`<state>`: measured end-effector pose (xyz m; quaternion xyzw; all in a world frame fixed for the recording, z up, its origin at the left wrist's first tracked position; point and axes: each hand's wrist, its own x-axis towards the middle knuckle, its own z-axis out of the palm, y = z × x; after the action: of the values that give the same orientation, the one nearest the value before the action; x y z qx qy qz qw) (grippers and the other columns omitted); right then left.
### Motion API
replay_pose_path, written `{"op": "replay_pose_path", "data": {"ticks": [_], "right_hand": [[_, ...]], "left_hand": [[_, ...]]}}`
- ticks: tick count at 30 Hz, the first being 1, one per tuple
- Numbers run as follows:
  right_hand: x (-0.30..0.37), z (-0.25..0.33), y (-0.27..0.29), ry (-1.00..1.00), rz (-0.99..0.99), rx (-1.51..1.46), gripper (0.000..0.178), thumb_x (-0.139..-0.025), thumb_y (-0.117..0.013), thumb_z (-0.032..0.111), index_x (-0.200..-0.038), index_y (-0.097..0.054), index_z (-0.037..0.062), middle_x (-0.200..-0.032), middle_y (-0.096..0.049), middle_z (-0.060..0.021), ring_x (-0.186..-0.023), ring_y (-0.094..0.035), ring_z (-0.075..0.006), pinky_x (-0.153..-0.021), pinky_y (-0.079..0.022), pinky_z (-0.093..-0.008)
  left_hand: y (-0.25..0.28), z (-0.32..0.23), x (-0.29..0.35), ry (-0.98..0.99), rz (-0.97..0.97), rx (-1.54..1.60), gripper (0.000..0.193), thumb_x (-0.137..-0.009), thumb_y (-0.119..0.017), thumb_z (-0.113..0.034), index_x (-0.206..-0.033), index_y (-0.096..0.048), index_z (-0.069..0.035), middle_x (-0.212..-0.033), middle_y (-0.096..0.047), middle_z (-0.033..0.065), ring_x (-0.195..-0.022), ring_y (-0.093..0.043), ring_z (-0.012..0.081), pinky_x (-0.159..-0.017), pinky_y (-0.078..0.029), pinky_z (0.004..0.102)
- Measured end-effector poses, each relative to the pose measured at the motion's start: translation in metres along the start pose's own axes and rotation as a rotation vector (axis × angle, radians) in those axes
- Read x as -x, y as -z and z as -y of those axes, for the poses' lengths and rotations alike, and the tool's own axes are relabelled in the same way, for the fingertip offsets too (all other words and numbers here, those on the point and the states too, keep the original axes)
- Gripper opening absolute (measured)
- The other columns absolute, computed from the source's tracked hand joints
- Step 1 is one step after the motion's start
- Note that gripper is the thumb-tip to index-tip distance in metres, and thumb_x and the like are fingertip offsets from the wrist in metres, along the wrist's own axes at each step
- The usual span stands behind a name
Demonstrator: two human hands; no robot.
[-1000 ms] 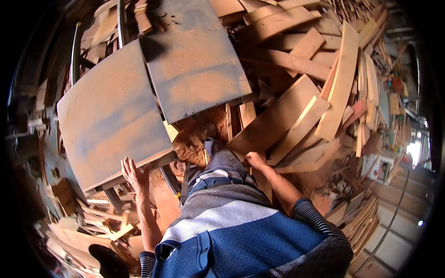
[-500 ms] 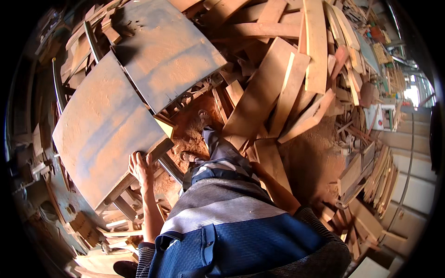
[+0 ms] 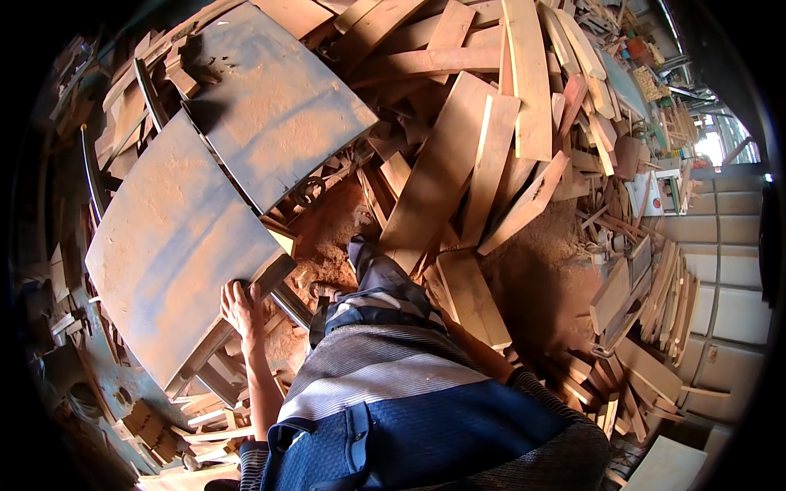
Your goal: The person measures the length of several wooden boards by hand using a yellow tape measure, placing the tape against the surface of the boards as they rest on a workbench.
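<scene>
My left hand (image 3: 242, 309) is at the near edge of a flat metal machine table (image 3: 172, 245) dusted with sawdust. Its fingers curl over the rim beside a dark block (image 3: 273, 272) at the table's corner. A second dusty metal table section (image 3: 282, 106) lies beyond a narrow gap. On the other side, my right forearm (image 3: 483, 352) reaches forward past my striped shirt (image 3: 385, 352). The right hand is hidden by my clothing and shadow, close to a thick wooden board (image 3: 471, 295), so I cannot see its fingers.
Heaped planks (image 3: 442, 172) fill the far middle and right. Sawdust (image 3: 327, 237) covers the floor around my feet. Stacked slats (image 3: 667, 303) stand by a pale panelled wall (image 3: 716, 270) at right; scraps (image 3: 217, 421) lie at lower left.
The whole view has shifted slightly, with the tables and plank pile now a little further left. My left hand stays on the table's edge; the right arm still reaches forward.
</scene>
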<state>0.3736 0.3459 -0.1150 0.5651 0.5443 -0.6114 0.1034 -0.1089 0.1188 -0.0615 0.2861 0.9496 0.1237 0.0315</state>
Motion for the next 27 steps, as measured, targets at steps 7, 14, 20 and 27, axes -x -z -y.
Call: {"op": "replay_pose_path", "data": {"ticks": [7,14,20,27], "right_hand": [[-0.085,0.089,0.071,0.2,-0.096,0.821,0.027,-0.088,-0.064,0.027,-0.11,-0.072,0.0122,-0.101,-0.073,-0.0186,-0.095,-0.07,-0.0369,-0.081,-0.056,-0.0441],[-0.148,0.202,0.186,0.254,-0.567,0.663,0.018,-0.084,-0.075,0.024,-0.092,-0.069,0.009,-0.09,-0.072,-0.016,-0.086,-0.071,-0.0362,-0.074,-0.055,-0.0451],[-0.211,0.259,0.325,0.178,-0.66,0.831,0.028,-0.085,-0.074,0.031,-0.107,-0.068,0.0131,-0.091,-0.074,-0.0121,-0.089,-0.072,-0.0291,-0.079,-0.056,-0.0411],[-0.251,0.368,0.431,0.032,-0.749,1.071,0.068,-0.089,-0.074,0.027,-0.148,-0.048,0.0055,-0.147,-0.053,-0.0215,-0.136,-0.05,-0.0379,-0.113,-0.042,-0.0454]], "left_hand": [[0.007,-0.01,-0.002,0.063,0.057,-0.016,0.055,-0.096,-0.066,-0.042,-0.131,-0.06,0.0,-0.147,-0.053,0.0155,-0.142,-0.042,0.0365,-0.116,-0.029,0.0531],[0.0,-0.003,0.0,0.081,0.131,-0.143,0.058,-0.089,-0.073,-0.036,-0.133,-0.059,0.0,-0.149,-0.052,0.0174,-0.143,-0.041,0.0369,-0.116,-0.031,0.0528],[0.006,-0.017,-0.011,0.171,0.284,-0.202,0.061,-0.089,-0.074,-0.031,-0.138,-0.053,-0.002,-0.154,-0.043,0.0205,-0.146,-0.036,0.0379,-0.118,-0.028,0.0528],[0.017,-0.033,-0.029,0.278,0.468,-0.222,0.064,-0.09,-0.074,-0.029,-0.141,-0.049,-0.001,-0.159,-0.035,0.0214,-0.148,-0.032,0.0393,-0.119,-0.027,0.0522]]}}
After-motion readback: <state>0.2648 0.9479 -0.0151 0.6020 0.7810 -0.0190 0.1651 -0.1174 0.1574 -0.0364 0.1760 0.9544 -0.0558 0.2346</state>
